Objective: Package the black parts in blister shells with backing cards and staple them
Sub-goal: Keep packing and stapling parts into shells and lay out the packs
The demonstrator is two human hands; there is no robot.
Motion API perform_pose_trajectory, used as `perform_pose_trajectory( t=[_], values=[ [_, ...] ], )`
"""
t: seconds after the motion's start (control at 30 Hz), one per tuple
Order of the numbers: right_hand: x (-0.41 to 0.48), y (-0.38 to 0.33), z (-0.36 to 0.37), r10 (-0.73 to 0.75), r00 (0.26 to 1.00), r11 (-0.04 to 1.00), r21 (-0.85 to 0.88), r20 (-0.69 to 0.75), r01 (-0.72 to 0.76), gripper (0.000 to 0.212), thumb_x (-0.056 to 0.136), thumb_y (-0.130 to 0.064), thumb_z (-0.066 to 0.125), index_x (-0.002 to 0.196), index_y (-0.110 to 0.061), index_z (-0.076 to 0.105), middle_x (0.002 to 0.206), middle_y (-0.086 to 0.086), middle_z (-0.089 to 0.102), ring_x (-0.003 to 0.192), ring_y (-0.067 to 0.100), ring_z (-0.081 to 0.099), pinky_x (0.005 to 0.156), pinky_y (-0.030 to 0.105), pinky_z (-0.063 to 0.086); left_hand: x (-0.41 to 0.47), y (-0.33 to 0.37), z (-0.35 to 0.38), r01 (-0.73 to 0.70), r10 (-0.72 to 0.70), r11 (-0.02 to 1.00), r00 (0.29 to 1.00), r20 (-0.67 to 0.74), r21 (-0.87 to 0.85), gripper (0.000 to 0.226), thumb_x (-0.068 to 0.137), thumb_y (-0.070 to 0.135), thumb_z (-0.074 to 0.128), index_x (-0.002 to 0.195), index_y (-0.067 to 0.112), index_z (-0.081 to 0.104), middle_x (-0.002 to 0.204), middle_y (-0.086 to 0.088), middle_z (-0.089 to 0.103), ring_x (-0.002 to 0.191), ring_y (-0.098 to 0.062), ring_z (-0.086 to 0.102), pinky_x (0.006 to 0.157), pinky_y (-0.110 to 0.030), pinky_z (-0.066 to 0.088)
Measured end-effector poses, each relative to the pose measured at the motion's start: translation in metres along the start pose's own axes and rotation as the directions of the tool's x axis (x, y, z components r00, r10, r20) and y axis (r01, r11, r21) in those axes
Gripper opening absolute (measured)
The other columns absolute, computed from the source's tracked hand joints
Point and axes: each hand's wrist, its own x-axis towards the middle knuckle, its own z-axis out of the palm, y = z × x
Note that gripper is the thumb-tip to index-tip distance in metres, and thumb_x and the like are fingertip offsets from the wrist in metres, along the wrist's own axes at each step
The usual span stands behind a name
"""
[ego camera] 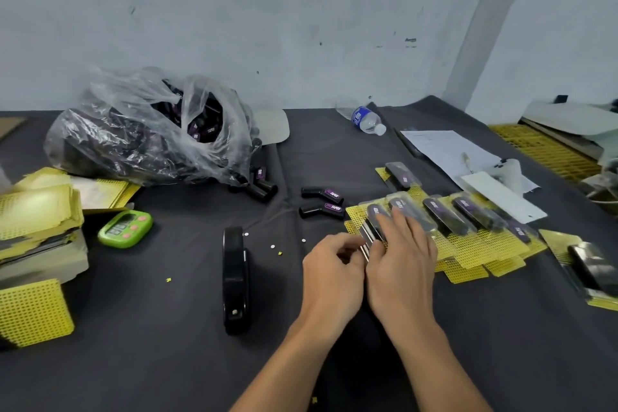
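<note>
Two hands meet on one blister pack [374, 211] at the left end of the finished row [461, 214], right of centre on the dark surface [150, 361]. The pack holds a black part under its clear shell on a yellow perforated card, and it overlaps its neighbours.

Right hand [403, 257]: palm down, fingers [399, 216] straight and spread, lying flat along the shell. Likely pinning shell to card so nothing slides. Left hand [331, 266]: back of the hand up, fingers curled in, thumb and fingertips pinching the near shiny edge of the same pack. It looks like squaring or closing the flange, but the exact contact is hidden by the knuckles. Both forearms come in from the bottom edge and converge, wrists close together.

Stapler [235, 278] lies just left of the hands, within reach, untouched; probably parked there for the stapling step. Loose black parts [322, 202], a pair, sit just beyond the hands, likely staged as next in line. More spill from the clear plastic bag [150, 134] at back left.

Backing cards [40, 207] are stacked at far left, another yellow stack [33, 311] in front of them. Single packs lie apart: one behind the row [399, 174], one at far right [588, 267].

Also present: green timer [125, 227], water bottle [368, 119] on its side, paper sheet [444, 150].

Cannot tell if this pack is stapled yet.
</note>
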Motion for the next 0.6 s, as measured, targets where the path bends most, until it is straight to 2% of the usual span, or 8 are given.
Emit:
perform_pose_trajectory(
  t=[0.1,0.17,0.27,0.33,0.37,0.47,0.53,0.6],
  values=[
    [-0.008,-0.014,0.001,-0.049,0.998,0.989,0.141,-0.035,0.053,0.044,0.100,-0.004,0.054,0.141,-0.017,0.063,0.155,0.002,0.051,0.150,0.019,0.033,0.122,0.040,0.019,-0.001,0.020,-0.017,-0.087,0.087,0.996,0.996,-0.011,0.015,0.036,0.089,0.001,0.062,0.104,0.028,0.080,0.097,0.019,0.076,0.092,0.005,0.068,0.084,-0.009,0.050],
    [-0.012,-0.026,0.000,-0.058,0.998,0.966,0.249,-0.025,0.062,0.045,0.100,-0.001,0.054,0.139,-0.019,0.064,0.149,0.002,0.056,0.145,0.018,0.038,0.117,0.031,0.029,0.003,0.036,-0.034,-0.136,0.134,0.985,0.991,0.028,0.103,0.044,0.086,0.000,0.056,0.106,0.030,0.080,0.094,0.015,0.078,0.091,0.000,0.071,0.087,-0.021,0.055],
    [-0.009,-0.060,-0.003,-0.103,0.993,0.918,0.390,0.062,0.071,0.039,0.097,-0.006,0.059,0.125,-0.032,0.067,0.122,-0.009,0.068,0.117,0.009,0.060,0.090,0.014,0.041,0.013,0.056,-0.071,-0.177,0.172,0.924,0.984,0.046,0.339,0.042,0.080,0.004,0.054,0.098,0.032,0.080,0.089,0.005,0.078,0.087,-0.015,0.071,0.081,-0.032,0.057],
    [-0.005,-0.091,-0.002,-0.162,0.979,0.892,0.443,0.123,0.092,0.037,0.095,-0.008,0.061,0.119,-0.036,0.068,0.105,-0.014,0.072,0.100,0.008,0.065,0.076,0.012,0.043,0.023,0.065,-0.102,-0.131,0.167,0.867,0.985,-0.032,0.480,0.028,0.082,0.011,0.062,0.094,0.029,0.080,0.091,-0.001,0.078,0.089,-0.026,0.070,0.080,-0.035,0.056],
    [-0.002,-0.109,0.000,-0.191,0.970,0.877,0.471,0.153,0.099,0.034,0.096,-0.010,0.059,0.116,-0.035,0.070,0.100,-0.013,0.074,0.095,0.009,0.067,0.074,0.015,0.045,0.028,0.068,-0.120,-0.095,0.180,0.828,0.979,-0.100,0.552,0.022,0.084,0.017,0.067,0.093,0.031,0.080,0.093,-0.002,0.078,0.090,-0.029,0.070,0.077,-0.034,0.055],
    [0.000,-0.165,0.009,-0.304,0.917,0.830,0.545,0.258,0.122,0.033,0.095,-0.012,0.057,0.117,-0.031,0.073,0.105,-0.011,0.078,0.102,0.009,0.071,0.087,0.030,0.054,0.037,0.067,-0.183,0.040,0.266,0.712,0.908,-0.323,0.701,0.010,0.087,0.039,0.071,0.093,0.038,0.079,0.094,0.002,0.077,0.091,-0.030,0.070,0.067,-0.032,0.041],
    [-0.001,-0.201,0.020,-0.370,0.876,0.826,0.541,0.310,0.158,0.036,0.092,-0.010,0.058,0.119,-0.027,0.076,0.113,-0.008,0.078,0.110,0.010,0.070,0.099,0.030,0.053,0.039,0.060,-0.230,0.109,0.307,0.678,0.857,-0.414,0.727,0.009,0.087,0.038,0.072,0.092,0.037,0.080,0.092,0.003,0.078,0.090,-0.031,0.071,0.066,-0.031,0.037],
    [-0.004,-0.235,0.032,-0.415,0.835,0.824,0.539,0.362,0.177,0.037,0.090,-0.010,0.059,0.121,-0.023,0.075,0.119,-0.003,0.077,0.116,0.015,0.068,0.106,0.031,0.050,0.038,0.049,-0.276,0.186,0.293,0.651,0.833,-0.470,0.736,0.014,0.087,0.028,0.070,0.094,0.035,0.080,0.095,0.000,0.079,0.092,-0.032,0.070,0.068,-0.031,0.039]
  ],
)
